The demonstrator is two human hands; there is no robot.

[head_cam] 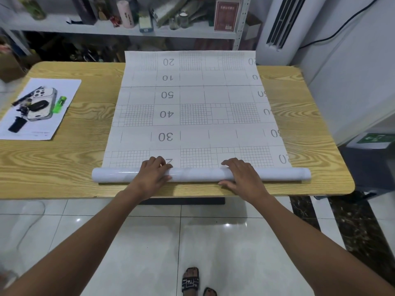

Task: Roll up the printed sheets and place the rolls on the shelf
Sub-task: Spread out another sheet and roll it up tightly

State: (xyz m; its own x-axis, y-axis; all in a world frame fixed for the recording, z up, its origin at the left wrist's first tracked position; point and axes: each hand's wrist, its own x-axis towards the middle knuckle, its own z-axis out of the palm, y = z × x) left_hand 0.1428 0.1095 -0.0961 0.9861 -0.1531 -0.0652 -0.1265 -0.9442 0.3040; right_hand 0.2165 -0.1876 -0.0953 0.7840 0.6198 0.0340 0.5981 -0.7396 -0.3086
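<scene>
A large printed sheet [192, 103] with grid squares and upside-down numbers lies across the wooden table [64, 167], its far end hanging past the back edge. Its near end is wound into a white roll [198, 174] that runs along the table's front. My left hand [154, 174] lies over the roll left of its middle, fingers curled across the top and thumb at its near side. My right hand [241, 176] grips the roll right of its middle in the same way. The metal shelf [128, 32] stands behind the table, crowded with bottles and boxes.
At the table's left lies a paper [64, 88] carrying a phone [42, 103], keys and a green lighter [59, 104]. A white standing air conditioner [284, 24] is at the back right. Tiled floor and my sandalled foot [191, 279] show below the table edge.
</scene>
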